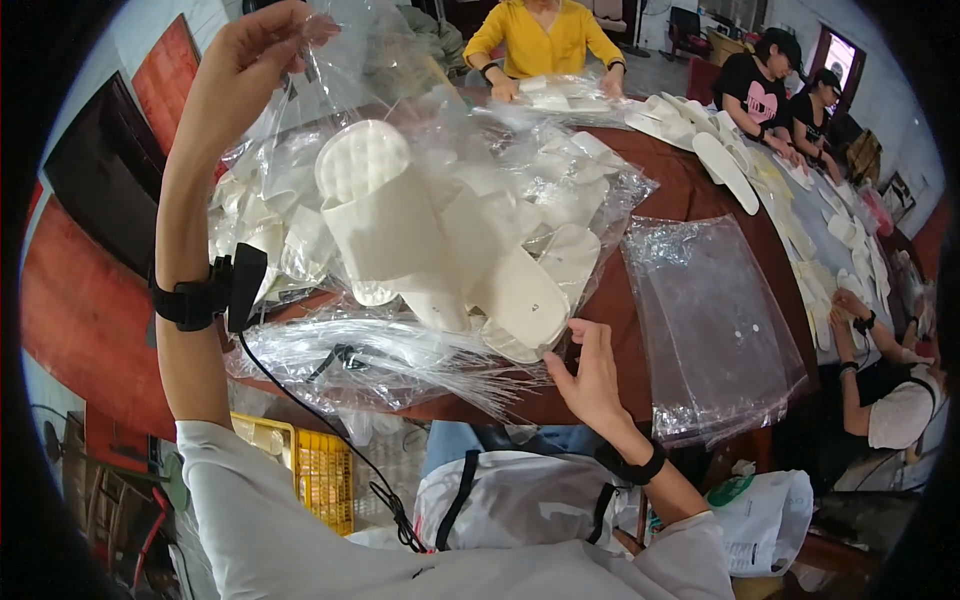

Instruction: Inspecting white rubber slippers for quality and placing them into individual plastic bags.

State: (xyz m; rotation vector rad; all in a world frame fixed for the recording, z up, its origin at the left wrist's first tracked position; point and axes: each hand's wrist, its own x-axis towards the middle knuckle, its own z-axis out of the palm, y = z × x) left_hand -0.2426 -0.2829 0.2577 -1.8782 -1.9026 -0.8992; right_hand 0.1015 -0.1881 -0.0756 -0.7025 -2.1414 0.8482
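My left hand (265,45) is raised at the upper left, its fingers closed on the top of a clear plastic bag (340,60). The film hangs down toward a cream slipper (385,230) with a quilted insole, which lies on other slippers; whether it is inside the bag I cannot tell. Low at the centre, my right hand (592,388) has thumb and forefinger apart beside the sole end of another cream slipper (530,305). Any contact there is unclear. A bundle of thin white strips (400,350) in clear plastic lies in front of the slippers.
Flat clear bags (710,320) are stacked at the right of the brown tabletop (615,285). Across the table a person in yellow (540,45) handles slippers. More people work along the right table. A yellow crate (322,480) stands below the table's near edge. A cable hangs from my left wrist.
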